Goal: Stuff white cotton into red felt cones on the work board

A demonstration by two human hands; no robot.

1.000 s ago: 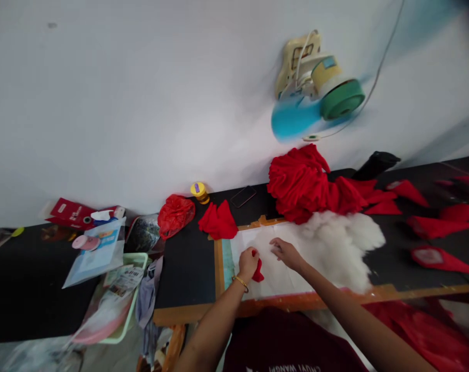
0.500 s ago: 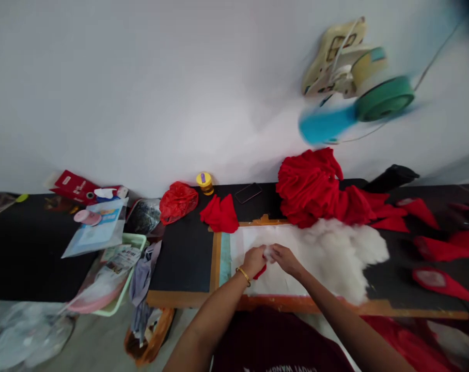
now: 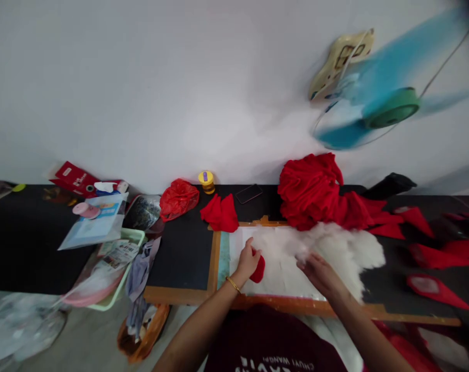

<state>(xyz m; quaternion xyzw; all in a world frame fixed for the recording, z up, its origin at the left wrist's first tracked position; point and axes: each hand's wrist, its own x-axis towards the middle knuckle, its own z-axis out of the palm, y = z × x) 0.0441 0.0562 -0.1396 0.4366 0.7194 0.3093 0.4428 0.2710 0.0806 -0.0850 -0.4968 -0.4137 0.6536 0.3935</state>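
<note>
My left hand (image 3: 249,262) is closed on a small red cloth piece (image 3: 259,268), which hangs below the fingers over the white sheet (image 3: 283,284). A large heap of white fluffy stuffing (image 3: 345,253) lies on the right half of the sheet. At the heap's left edge, my right hand (image 3: 317,273) has its fingers bent round a wisp of stuffing (image 3: 302,252); the fingertips are somewhat blurred. Whether any stuffing sits inside the red piece is hidden by my left hand.
Behind the sheet stands a big pile of red cloth (image 3: 310,191). Several pointed red pieces (image 3: 436,287) lie to the right. A folded red cloth (image 3: 221,213), a phone (image 3: 249,194) and a yellow-lidded jar (image 3: 207,182) are at the back. A fan (image 3: 393,108) spins upper right.
My hands, close together before over a bit of white stuffing, have parted. The right one has moved right to the heap; the left one keeps the red piece, which now shows more.
</note>
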